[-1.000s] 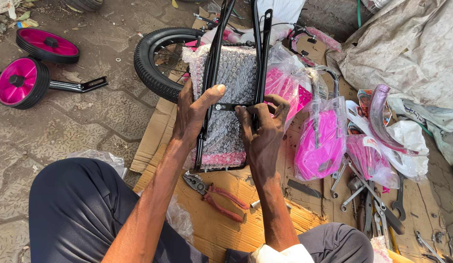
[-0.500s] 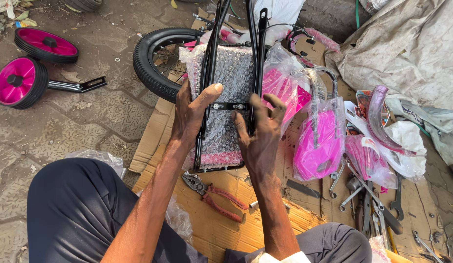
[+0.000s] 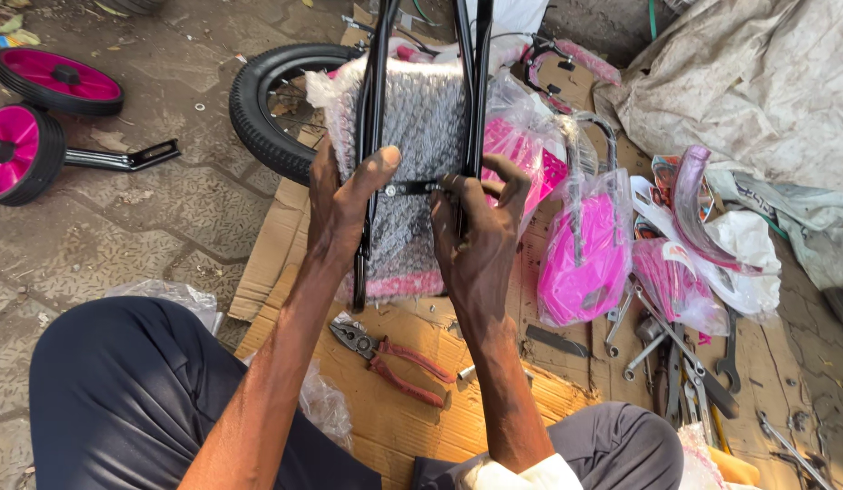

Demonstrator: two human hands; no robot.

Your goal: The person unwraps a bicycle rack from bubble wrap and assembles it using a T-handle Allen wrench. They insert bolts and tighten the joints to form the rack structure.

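Cardboard (image 3: 412,408) covers the ground before us, with red-handled pliers (image 3: 389,361) lying near our knees, wrenches (image 3: 684,363) to the right and pink training wheels (image 3: 22,150) well apart at left. Between them stands a black fork frame (image 3: 371,127) against bubble-wrapped parts (image 3: 419,136). Our left hand (image 3: 344,195) grips one fork leg; our right hand (image 3: 476,231) pinches the small cross bracket (image 3: 412,188).

Black two-bar bicycle frame (image 3: 374,136), upright, small metal cross bracket (image 3: 412,188) between bars, bubble-wrapped behind
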